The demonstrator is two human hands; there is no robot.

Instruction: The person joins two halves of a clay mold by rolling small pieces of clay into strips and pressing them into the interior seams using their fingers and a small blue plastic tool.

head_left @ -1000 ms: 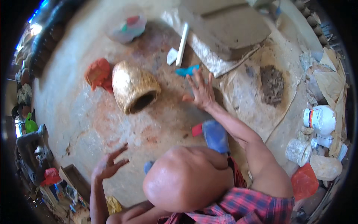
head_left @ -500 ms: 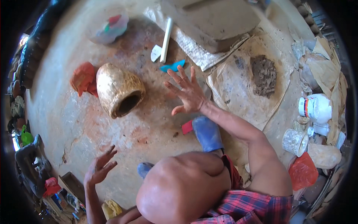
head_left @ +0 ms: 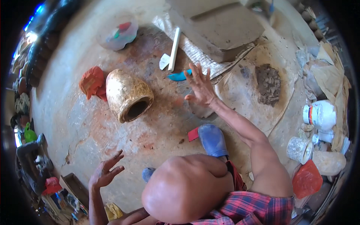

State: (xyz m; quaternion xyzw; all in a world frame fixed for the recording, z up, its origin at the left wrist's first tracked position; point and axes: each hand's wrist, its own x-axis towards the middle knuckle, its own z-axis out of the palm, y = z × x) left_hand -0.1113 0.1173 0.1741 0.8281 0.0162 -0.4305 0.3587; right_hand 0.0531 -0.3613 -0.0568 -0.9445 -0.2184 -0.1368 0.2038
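Observation:
My right hand [head_left: 201, 89] reaches out over the floor with its fingers spread, holding nothing. Its fingertips are nearest to a curved blue flat piece [head_left: 177, 76], and whether they touch it I cannot tell. A white rod [head_left: 174, 50] and a small white flat scrap [head_left: 164, 61] lie just beyond. Lower left, my left hand [head_left: 106, 171] hovers with fingers apart and nothing in it. Between the hands and farther off, a rough, cream-brown rounded vessel [head_left: 125, 86] lies tilted, its dark mouth facing me. A crumpled orange-red bag or cloth [head_left: 92, 83] is against its left side.
A large grey slab [head_left: 225, 30] sits on pale sheeting at the far side. Dark clay [head_left: 268, 84] lies on a sheet to the right. White tubs [head_left: 299, 150] and a red bag [head_left: 307, 179] line the right edge. A translucent bowl [head_left: 119, 39] stands far left.
My right hand has moved right and farther out relative to the blue piece. The whole scene has shifted slightly right and down in view. My left hand stays raised with fingers apart.

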